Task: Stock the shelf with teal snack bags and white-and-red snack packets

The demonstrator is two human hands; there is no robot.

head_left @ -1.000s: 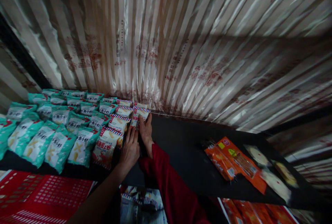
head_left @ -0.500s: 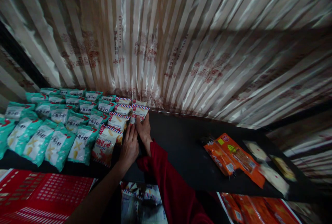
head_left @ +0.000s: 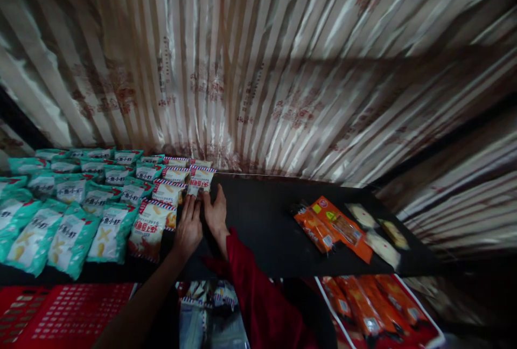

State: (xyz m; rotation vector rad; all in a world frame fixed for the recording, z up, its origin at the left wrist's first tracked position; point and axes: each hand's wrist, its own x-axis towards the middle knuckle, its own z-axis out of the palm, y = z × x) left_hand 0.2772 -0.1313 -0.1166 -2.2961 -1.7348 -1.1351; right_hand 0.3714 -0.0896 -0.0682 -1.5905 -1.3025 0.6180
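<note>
A white-and-red snack bag with a striped top edge stands at the back of the black shelf, in front of another bag. My right hand is open at its lower right, thumb by the bag's bottom and the fingers apart from its side. Fingers stretched forward, my left hand lies at the bag's lower left corner, beside a column of similar bags; whether it touches the bag I cannot tell. At the front of that column is a larger-looking bag of the same kind.
Rows of teal snack bags fill the left. Orange packets and pale round packs lie right on the black shelf. Below are a red basket, a box of orange packets and several striped bags. A curtain hangs behind.
My right hand has loosened from the bag's right side and its fingers have spread away. The bag stays in its place beside the column. The whole view has shifted to the right.
</note>
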